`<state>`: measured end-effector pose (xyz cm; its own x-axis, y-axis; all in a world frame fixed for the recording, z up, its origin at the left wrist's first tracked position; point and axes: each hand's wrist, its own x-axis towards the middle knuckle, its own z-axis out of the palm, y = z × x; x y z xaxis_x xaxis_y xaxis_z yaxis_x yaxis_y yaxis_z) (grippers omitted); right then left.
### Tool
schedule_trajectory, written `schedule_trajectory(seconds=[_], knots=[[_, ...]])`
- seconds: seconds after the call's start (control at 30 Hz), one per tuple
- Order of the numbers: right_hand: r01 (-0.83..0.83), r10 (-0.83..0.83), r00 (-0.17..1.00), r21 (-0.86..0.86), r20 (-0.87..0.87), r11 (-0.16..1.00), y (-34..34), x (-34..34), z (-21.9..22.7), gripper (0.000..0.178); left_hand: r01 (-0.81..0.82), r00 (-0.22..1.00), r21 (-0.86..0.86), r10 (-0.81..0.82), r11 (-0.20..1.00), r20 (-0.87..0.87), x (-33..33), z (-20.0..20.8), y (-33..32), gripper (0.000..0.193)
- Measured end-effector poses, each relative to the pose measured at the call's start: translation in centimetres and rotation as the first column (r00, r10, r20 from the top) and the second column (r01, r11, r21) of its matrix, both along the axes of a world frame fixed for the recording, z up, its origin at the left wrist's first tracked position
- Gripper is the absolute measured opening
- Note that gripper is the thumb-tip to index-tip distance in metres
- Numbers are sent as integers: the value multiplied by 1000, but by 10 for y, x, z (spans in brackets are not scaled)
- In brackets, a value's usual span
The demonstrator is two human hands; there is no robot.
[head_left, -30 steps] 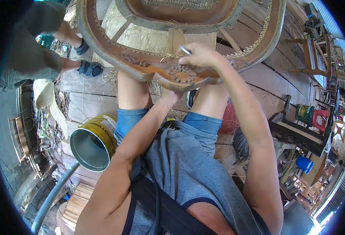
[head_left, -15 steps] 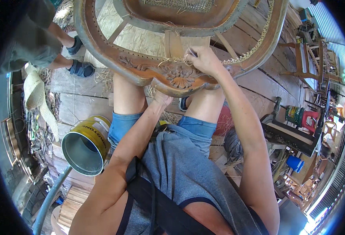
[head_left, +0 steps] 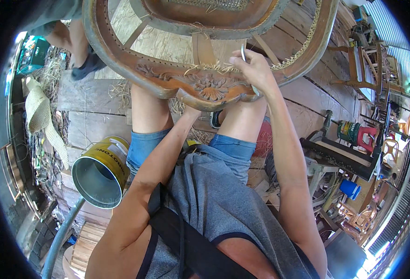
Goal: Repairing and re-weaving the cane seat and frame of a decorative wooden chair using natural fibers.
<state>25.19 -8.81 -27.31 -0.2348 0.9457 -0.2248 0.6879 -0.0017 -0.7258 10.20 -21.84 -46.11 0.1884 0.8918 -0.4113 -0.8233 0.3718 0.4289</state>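
A carved wooden chair frame [head_left: 91,28] lies across my thighs, with a flower carving [head_left: 209,87] on its near rail. Small holes run along its inner left edge, and pale woven cane edging [head_left: 302,51] lines the right side. My right hand [head_left: 254,72] is just above the near rail, right of the carving. Its fingers are closed round a slender, pale metallic tool [head_left: 243,53], whose tip points away from me. Loose cane ends [head_left: 205,68] bunch at the rail's inner edge. My left hand [head_left: 191,112] reaches under the rail; its fingers are hidden.
A yellow metal bucket [head_left: 116,153] lies tipped at my left, near a blue-grey pipe [head_left: 58,237]. Another person's leg and shoe [head_left: 86,65] are at the upper left. A rolled cane sheet [head_left: 40,109] lies farther left. Wooden chairs [head_left: 358,69] and a black bench [head_left: 337,156] stand at right.
My right hand has shifted right and lifted off the rail's inner edge, bringing the slender tool into clearer view. The other person's feet have moved. My left hand remains under the rail.
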Motion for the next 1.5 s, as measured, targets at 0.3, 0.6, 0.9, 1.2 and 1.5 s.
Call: schedule_trajectory(seconds=[0.3, 0.6, 0.9, 1.2, 1.5], knots=[[50, -472, 606, -561, -640, 826, -82, 17, 41, 22, 694, 62, -20, -87, 720, -994, 3, 57, -1, 46], [-27, -495, 758, -780, -424, 625, -184, 18, -66, 39, 971, -76, -141, -310, 192, -948, -79, 226, 15, 26], [27, -757, 528, -884, -384, 467, -150, -23, -100, 30, 829, -249, -47, 292, 558, -924, -79, 161, 126, 35], [110, -643, -482, -769, -595, 629, -59, 40, -200, 65, 796, -443, -139, 410, 589, -797, -52, 175, 96, 89], [213, -500, -417, -616, -759, 758, -58, 12, -64, 60, 734, -378, -256, 65, 629, -923, -51, 212, 114, 87]])
